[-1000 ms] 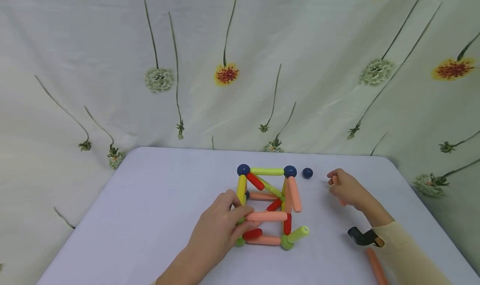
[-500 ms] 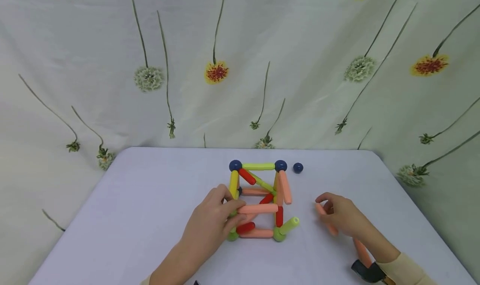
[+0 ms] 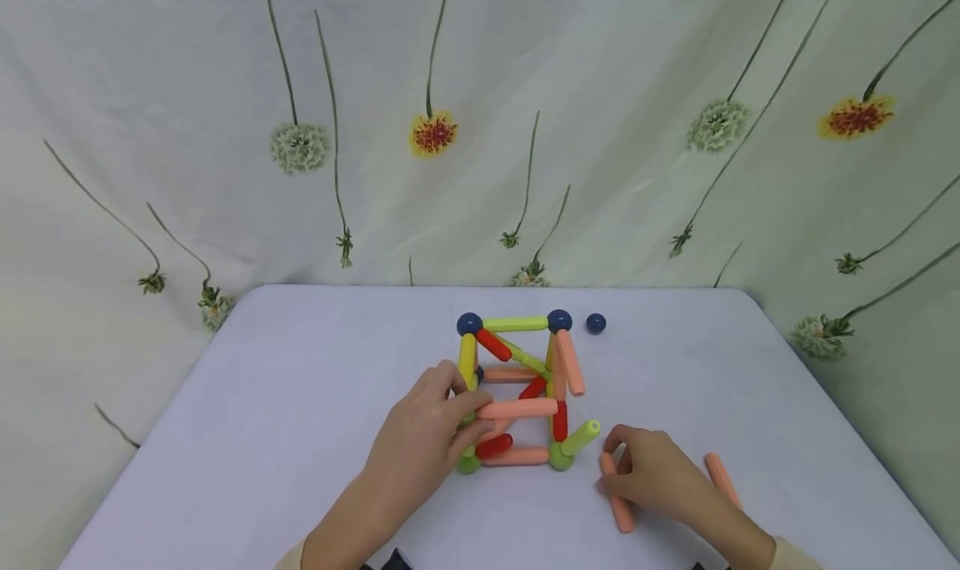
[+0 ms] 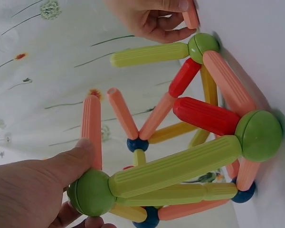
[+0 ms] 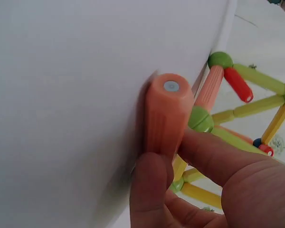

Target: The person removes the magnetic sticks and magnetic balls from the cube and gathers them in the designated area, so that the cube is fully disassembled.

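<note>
A frame of magnetic sticks and balls (image 3: 513, 323) stands on the table. My left hand (image 3: 420, 428) grips its near left upper corner. In the left wrist view the thumb presses a salmon stick (image 4: 91, 124) where it meets a green ball (image 4: 91, 192), with fingertips behind the ball. To the right of the frame, my right hand (image 3: 663, 474) pinches a loose salmon magnetic stick (image 3: 617, 497) between thumb and fingers. Its metal-tipped end (image 5: 171, 86) faces the right wrist camera. From the frame's near right corner ball (image 3: 561, 456) a lime stick (image 3: 581, 437) slants outward.
A loose dark blue ball (image 3: 596, 323) lies behind the frame on the right. Another salmon stick (image 3: 722, 478) rests beyond my right hand. The white table (image 3: 315, 362) ends at a flower-patterned cloth (image 3: 615, 137) at the back.
My right hand has come nearer and leftward, carrying the salmon stick toward the frame's front right. The left hand keeps its hold on the corner. The head view has shifted slightly.
</note>
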The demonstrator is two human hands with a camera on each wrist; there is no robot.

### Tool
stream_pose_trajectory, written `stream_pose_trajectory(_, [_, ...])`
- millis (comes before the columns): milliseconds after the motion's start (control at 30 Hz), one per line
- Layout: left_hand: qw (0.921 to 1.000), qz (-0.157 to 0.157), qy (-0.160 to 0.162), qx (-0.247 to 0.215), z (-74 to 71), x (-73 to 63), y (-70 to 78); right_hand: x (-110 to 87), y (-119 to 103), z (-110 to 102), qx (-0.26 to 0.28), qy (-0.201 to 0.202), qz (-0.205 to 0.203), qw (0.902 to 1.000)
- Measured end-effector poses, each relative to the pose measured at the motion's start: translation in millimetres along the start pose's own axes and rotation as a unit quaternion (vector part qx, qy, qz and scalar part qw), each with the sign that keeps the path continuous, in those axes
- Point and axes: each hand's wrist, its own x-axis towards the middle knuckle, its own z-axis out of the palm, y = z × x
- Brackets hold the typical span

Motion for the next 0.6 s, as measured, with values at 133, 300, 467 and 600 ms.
stream_pose_trajectory(133, [1.0,-0.001,-0.001,0.007,-1.9,-0.2,1.5,-5.7,1,2,0.004,-0.001,0.004,1.0])
stream_pose_trajectory(300, [0.9999,-0.007,-0.008,0.008,-4.0,-1.5,3.8,-8.2,21,-20,-0.029,0.064,0.006,0.9975])
stream_pose_trajectory(467, [0.9998,-0.009,-0.013,0.007,-4.5,-1.9,5.3,-18.2,59,-49,-0.081,0.112,0.01,0.9904])
stream_pose_trajectory(600, [0.9998,-0.008,-0.014,0.012,-4.4,-2.2,5.1,-30.1,83,-58,-0.086,0.085,0.024,0.9924])
